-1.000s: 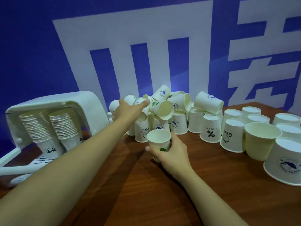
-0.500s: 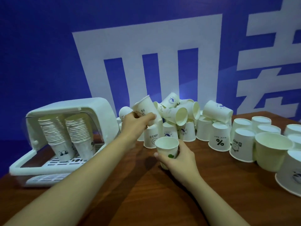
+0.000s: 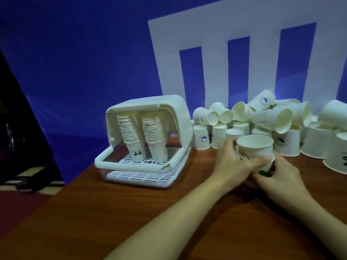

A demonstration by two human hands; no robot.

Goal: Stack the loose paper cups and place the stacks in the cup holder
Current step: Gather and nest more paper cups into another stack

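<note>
Both hands meet on the table (image 3: pixel 131 212), w/ 2 cups between them. L hand (image 3: pixel 228 162) wraps the top cup (image 3: pixel 254 145), set in the bottom cup (image 3: pixel 269 164), which R hand (image 3: pixel 279 175) grips. Cup holder (image 3: pixel 146 139) sits left w/ 2 stacks (image 3: pixel 142 136) inside. Loose cup pile (image 3: pixel 262 117) just behind the hands.

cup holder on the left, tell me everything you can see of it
The cup holder is a white, plastic-looking box with a rounded hood tipped up and back, open toward the camera. Its floor is a slotted tray, with a second slotted layer showing below the front rim. Inside stand two tall stacks of paper cups, mouths up, leaning slightly, side by side. It sits on the brown wooden table, left of the loose cup pile. Neither hand touches it.
</note>
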